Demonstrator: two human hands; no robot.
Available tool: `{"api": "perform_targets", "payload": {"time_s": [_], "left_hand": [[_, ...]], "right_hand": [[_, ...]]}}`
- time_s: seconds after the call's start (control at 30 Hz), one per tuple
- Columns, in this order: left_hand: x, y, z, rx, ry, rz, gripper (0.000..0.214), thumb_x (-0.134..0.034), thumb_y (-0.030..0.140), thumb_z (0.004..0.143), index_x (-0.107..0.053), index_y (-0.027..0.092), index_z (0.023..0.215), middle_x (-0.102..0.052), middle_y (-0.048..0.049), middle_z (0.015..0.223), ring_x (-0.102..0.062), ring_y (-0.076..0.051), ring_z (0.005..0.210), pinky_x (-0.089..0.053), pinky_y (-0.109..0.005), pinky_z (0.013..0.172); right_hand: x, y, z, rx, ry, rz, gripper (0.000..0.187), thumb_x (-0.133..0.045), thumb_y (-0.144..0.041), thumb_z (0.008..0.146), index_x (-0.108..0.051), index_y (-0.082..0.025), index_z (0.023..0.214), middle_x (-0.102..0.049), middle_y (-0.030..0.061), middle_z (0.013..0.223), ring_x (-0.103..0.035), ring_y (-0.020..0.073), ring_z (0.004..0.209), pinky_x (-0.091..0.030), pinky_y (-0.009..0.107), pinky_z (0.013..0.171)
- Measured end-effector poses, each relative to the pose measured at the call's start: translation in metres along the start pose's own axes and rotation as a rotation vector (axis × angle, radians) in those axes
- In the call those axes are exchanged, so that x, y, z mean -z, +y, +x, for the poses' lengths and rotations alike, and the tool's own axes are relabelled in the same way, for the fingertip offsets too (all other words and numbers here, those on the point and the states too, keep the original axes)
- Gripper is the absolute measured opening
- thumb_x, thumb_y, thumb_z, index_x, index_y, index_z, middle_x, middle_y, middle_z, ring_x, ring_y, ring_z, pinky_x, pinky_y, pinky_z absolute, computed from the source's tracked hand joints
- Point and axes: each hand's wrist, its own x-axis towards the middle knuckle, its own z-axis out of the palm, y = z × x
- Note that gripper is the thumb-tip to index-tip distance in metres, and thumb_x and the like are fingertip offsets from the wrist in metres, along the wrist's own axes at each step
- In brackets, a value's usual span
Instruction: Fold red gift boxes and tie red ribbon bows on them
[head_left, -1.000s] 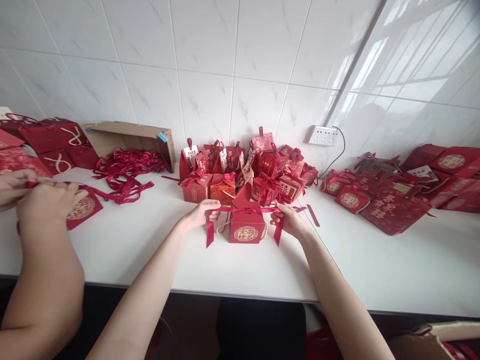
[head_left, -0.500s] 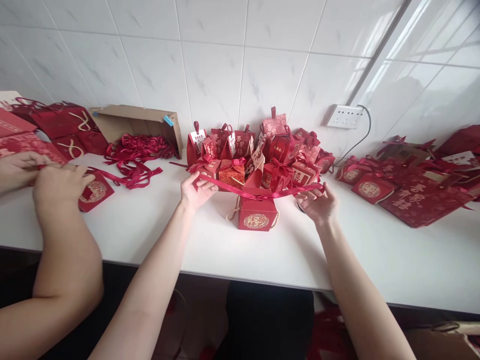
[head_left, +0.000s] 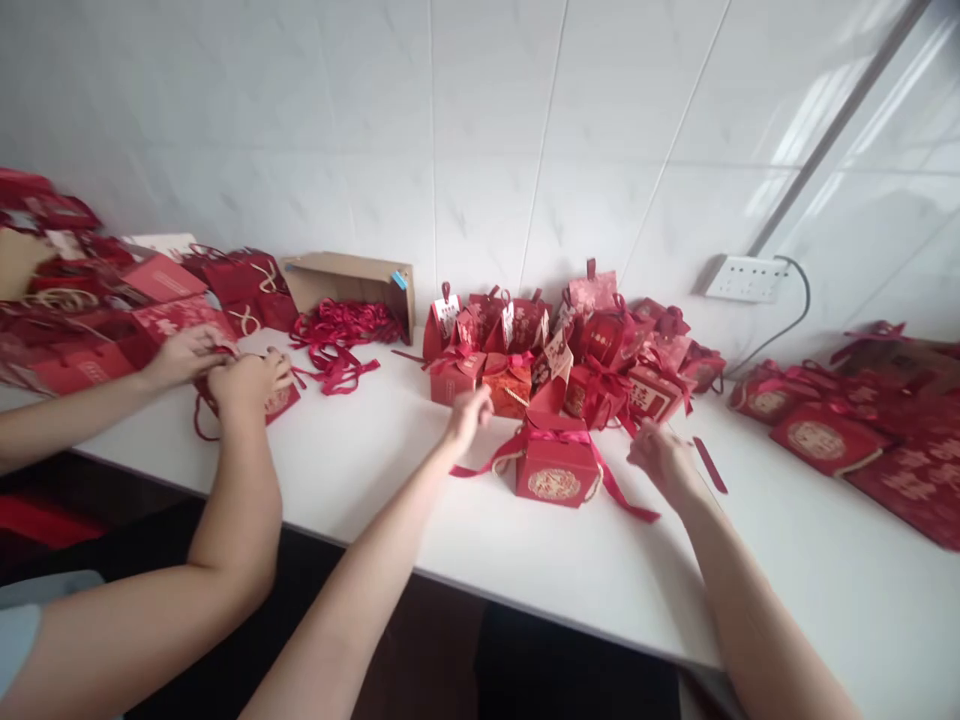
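A small red gift box point(head_left: 553, 472) with a gold round emblem stands on the white table point(head_left: 390, 480) in front of me. A red ribbon point(head_left: 626, 497) is draped across its top, and both ends trail down onto the table. My left hand point(head_left: 468, 414) hovers just left of the box, above the ribbon's left end. My right hand point(head_left: 660, 457) is just right of the box, beside the other end, fingers curled. Both hands are blurred by motion, and I cannot tell whether either one holds the ribbon.
Several tied red gift boxes point(head_left: 592, 350) crowd behind the box. At the left, another person's hands point(head_left: 244, 380) work on a flat red bag point(head_left: 281, 402). A cardboard box point(head_left: 352, 282) spills red ribbons point(head_left: 337, 335). Flat red bags point(head_left: 821, 435) lie right; a wall socket point(head_left: 745, 278) is above.
The ribbon was stretched taut between my hands above the box; now it hangs slack over the box. My hands have dropped closer to the table. The camera has swung left.
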Motion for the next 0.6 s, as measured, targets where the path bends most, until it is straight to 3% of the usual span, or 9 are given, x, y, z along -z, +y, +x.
{"api": "perform_targets", "payload": {"time_s": [0.1,0.2,0.6], "left_hand": [[-0.015,-0.012,-0.010,-0.021,-0.129,0.129,0.043,-0.057,0.049,0.076,-0.047,0.017,0.050,-0.036,0.0040,0.045,-0.031,-0.009,0.046,-0.022,-0.027,0.050],[-0.017,-0.012,-0.018,-0.027,-0.248,0.209,0.040,-0.061,0.046,0.074,-0.044,0.017,0.052,-0.034,0.0045,0.049,-0.028,-0.009,0.048,-0.018,-0.029,0.051],[-0.006,-0.007,-0.015,0.046,-0.422,0.202,0.026,-0.064,0.038,0.074,-0.057,0.016,0.062,-0.047,0.0001,0.056,-0.037,-0.011,0.053,-0.022,-0.030,0.053]], "right_hand": [[-0.009,0.016,0.000,-0.010,-0.214,-0.348,0.035,-0.068,-0.051,0.070,-0.057,-0.020,0.059,-0.050,-0.0006,0.061,-0.048,0.0124,0.056,-0.043,0.026,0.054],[-0.014,0.021,-0.008,-0.022,-0.363,-0.538,0.040,-0.058,-0.061,0.073,-0.062,-0.021,0.069,-0.057,0.0031,0.074,-0.054,0.0177,0.072,-0.046,0.030,0.067],[-0.024,0.020,-0.015,-0.028,-0.422,-0.645,0.037,-0.061,-0.059,0.071,-0.059,-0.023,0.067,-0.059,0.0049,0.076,-0.057,0.0228,0.078,-0.050,0.033,0.071]]}}
